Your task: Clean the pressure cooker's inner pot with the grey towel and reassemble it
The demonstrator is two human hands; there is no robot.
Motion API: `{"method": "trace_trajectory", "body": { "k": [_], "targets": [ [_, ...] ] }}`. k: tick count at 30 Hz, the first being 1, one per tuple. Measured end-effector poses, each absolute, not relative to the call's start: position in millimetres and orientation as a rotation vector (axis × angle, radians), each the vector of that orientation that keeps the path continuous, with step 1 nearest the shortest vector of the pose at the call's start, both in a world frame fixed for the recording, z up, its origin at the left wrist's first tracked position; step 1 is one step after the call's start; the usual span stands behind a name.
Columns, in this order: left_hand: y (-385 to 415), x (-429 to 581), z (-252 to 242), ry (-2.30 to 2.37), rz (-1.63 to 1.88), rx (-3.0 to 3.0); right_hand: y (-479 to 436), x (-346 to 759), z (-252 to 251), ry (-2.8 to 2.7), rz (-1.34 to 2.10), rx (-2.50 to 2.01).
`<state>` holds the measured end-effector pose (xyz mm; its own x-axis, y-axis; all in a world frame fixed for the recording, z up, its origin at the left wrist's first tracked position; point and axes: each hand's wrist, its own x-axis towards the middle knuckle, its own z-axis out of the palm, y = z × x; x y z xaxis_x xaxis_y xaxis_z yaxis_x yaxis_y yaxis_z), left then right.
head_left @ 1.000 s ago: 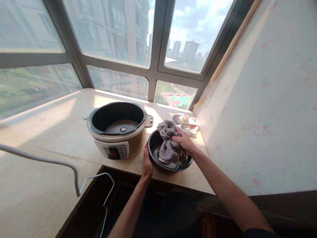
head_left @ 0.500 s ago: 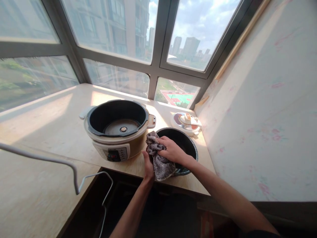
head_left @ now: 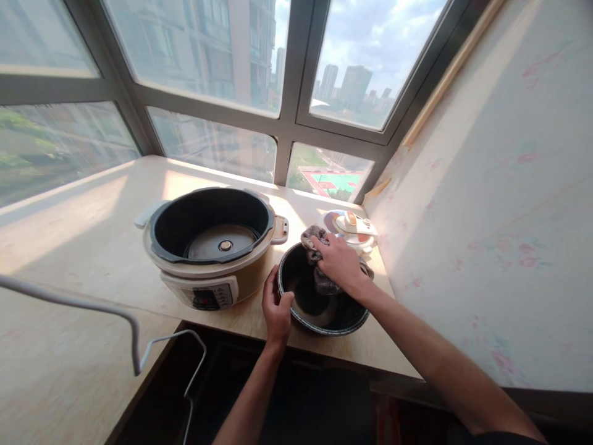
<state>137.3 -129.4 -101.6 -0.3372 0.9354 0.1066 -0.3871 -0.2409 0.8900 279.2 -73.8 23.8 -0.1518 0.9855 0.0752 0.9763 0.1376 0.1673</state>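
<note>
A dark inner pot (head_left: 340, 326) with a speckled rim stands at the counter's front edge. My left hand (head_left: 277, 312) grips its left side, thumb over the rim and fingers along the outside. Bunched in my right hand (head_left: 341, 264) is a grey-brown cloth (head_left: 328, 281), pressed over the far rim and hanging into the pot. Part of the cloth shows beyond the wrist, to the right. Left of the pot sits a pressure cooker body (head_left: 185, 285), open at the top, with a control panel in front and a round metal plate inside.
The cooker's lid (head_left: 356, 225) lies behind the pot, near the flowered wall (head_left: 463, 259). A pale cable (head_left: 92, 305) runs across the left and hangs over the counter's (head_left: 83, 358) edge. Window frames (head_left: 222, 123) border the back.
My right hand has carried the cloth from the pot's near-left rim to its far rim. My left hand stays at the left side. The pot's inside shows more; the view has shifted slightly.
</note>
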Motion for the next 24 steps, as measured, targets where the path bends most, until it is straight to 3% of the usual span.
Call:
{"method": "trace_trajectory", "body": {
  "k": [9,24],
  "targets": [
    [-131.2,146.9,-92.1,0.977,1.926,0.770,-105.7,327.6,62.8,2.040,-0.085,2.010],
    [-128.8,155.9,-95.5,0.937,1.962,0.667,-130.3,297.1,64.5,2.365,-1.025,1.477]
  ]
}}
